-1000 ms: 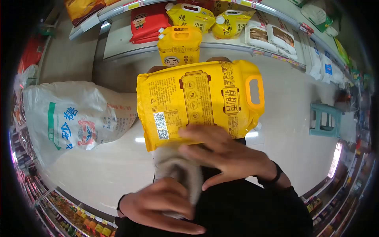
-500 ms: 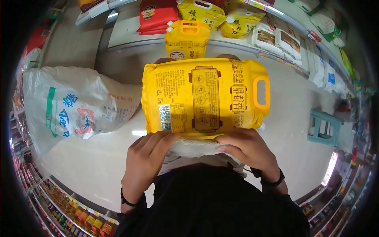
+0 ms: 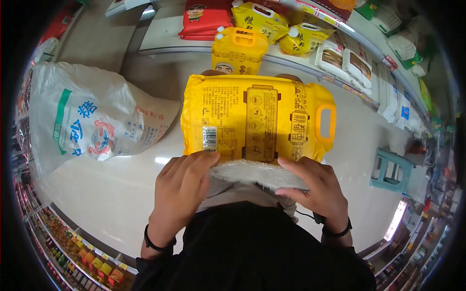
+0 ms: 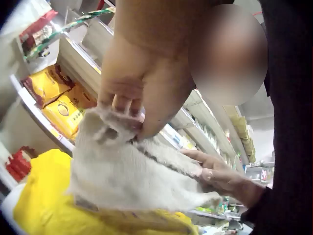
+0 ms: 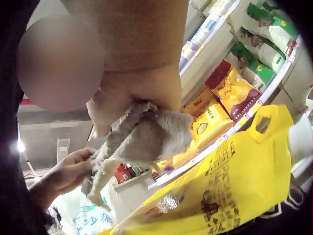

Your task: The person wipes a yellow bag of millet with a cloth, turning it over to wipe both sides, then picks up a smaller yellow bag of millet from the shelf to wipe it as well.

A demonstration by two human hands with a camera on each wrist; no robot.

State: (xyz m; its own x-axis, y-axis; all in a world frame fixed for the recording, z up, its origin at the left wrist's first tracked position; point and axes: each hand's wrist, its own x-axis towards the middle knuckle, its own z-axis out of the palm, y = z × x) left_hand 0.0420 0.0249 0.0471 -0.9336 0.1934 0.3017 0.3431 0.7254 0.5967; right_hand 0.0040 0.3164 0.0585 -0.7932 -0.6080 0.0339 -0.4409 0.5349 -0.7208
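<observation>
Beneath the yellow bag (image 3: pixel 257 119), glossy floor (image 3: pixel 121 194); shelf (image 3: pixel 165 41) beyond; I logged left hand (image 3: pixel 182 189) and right hand (image 3: pixel 318 186) pinching white cloth (image 3: pixel 257 173).

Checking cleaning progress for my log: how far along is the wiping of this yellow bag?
Done: the yellow bag lies flat, printed back up, off the shelf. In hand: the left hand and right hand hold the white cloth stretched along its near edge. Left, likely: the rest of the bag's face, which the cloth does not cover.
</observation>
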